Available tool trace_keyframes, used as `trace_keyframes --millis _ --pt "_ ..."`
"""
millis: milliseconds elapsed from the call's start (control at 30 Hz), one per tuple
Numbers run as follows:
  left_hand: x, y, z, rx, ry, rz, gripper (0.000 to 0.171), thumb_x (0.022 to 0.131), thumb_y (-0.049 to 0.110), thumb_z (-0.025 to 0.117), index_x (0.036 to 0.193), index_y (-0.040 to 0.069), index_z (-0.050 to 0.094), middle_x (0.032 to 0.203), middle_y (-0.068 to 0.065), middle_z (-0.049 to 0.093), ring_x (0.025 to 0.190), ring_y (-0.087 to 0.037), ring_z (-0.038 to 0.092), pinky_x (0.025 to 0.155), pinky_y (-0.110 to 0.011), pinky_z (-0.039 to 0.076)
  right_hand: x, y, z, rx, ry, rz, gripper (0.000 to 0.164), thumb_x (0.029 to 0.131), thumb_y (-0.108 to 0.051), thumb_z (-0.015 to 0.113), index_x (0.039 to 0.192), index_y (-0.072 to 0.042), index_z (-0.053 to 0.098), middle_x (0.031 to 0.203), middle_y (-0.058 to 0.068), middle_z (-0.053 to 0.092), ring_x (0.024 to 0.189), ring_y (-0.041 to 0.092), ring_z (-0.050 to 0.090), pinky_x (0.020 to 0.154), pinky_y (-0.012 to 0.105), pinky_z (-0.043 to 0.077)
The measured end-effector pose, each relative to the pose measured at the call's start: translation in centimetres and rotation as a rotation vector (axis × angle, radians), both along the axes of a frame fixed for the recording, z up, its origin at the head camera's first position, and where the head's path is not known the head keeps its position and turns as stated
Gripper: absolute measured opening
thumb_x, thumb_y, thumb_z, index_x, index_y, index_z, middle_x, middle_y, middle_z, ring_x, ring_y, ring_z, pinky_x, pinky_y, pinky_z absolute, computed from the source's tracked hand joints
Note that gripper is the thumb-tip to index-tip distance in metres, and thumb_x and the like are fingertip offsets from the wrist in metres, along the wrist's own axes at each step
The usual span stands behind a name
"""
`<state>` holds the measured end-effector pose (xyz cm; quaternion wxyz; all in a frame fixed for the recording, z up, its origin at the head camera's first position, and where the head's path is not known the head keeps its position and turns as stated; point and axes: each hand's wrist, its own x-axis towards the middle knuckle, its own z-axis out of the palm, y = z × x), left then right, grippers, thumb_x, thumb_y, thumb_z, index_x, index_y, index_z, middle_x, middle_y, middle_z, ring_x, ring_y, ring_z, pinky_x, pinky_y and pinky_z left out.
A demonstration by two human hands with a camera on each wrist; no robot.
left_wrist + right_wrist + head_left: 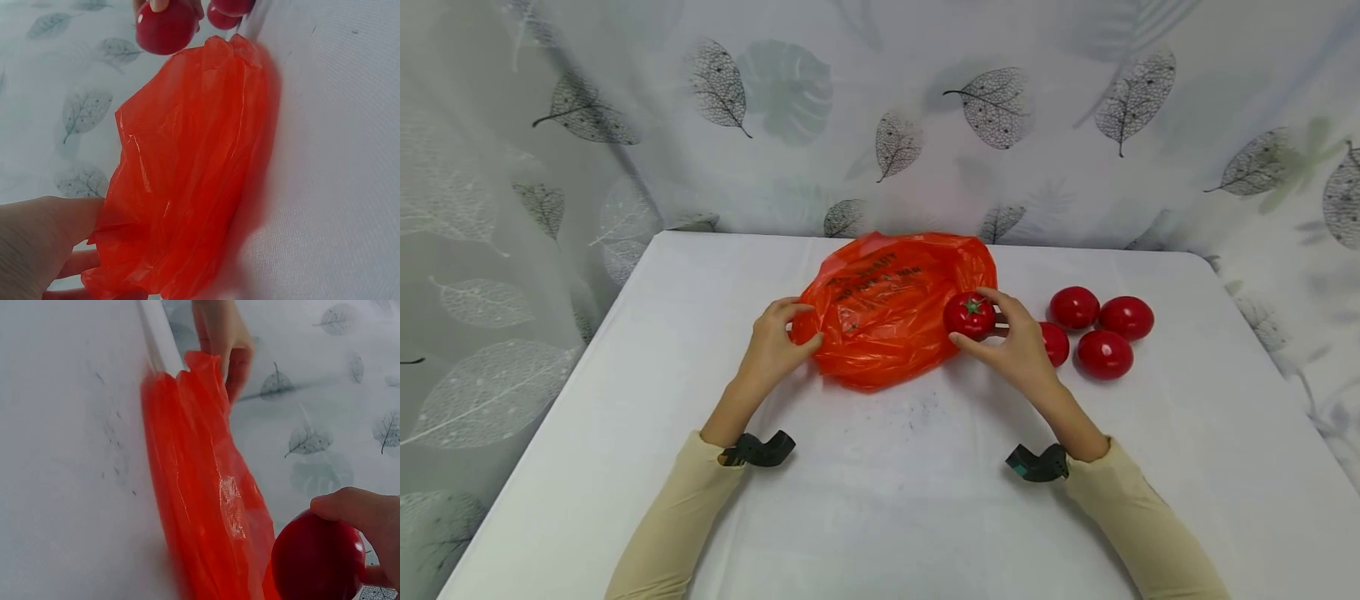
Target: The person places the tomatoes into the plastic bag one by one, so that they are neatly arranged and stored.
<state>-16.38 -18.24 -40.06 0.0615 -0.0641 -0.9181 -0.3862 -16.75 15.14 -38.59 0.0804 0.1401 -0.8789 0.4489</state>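
Observation:
An orange-red plastic bag (pixel 880 308) with dark printing lies crumpled on the white table. My left hand (pixel 778 337) grips its left edge, thumb and fingers round the film; in the left wrist view some fingertips are hidden behind the bag (pixel 181 169). My right hand (pixel 1015 337) holds a red tomato (pixel 968 316), green star-shaped calyx up, at the bag's right side. The right wrist view shows this tomato (pixel 319 559) under the thumb, raised beside the bag (pixel 206 487).
To the right of my right hand lie several more tomatoes (pixel 1105 354) in a cluster, one partly hidden by that hand. A leaf-patterned curtain (pixel 895 100) hangs behind the white table (pixel 880 500). Dark smudges mark the tabletop in front of the bag.

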Motion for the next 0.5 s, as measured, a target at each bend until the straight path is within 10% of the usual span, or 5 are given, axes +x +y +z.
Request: trace_keyframes --millis 500 --pt "0.0 0.0 0.1 0.001 -0.003 0.006 0.042 0.083 0.014 0.071 0.120 -0.004 0.063 0.137 -0.023 0.048 0.126 -0.039 0.046 0.097 -0.052 0.049 -0.3 -3.5 0.4 -0.058 -0.055 0.107 0.071 0.078 -0.018 0.082 0.139 -0.004 0.048 0.136 0.019 0.050 0.113 0.034 0.054 0.090 0.050 0.054"
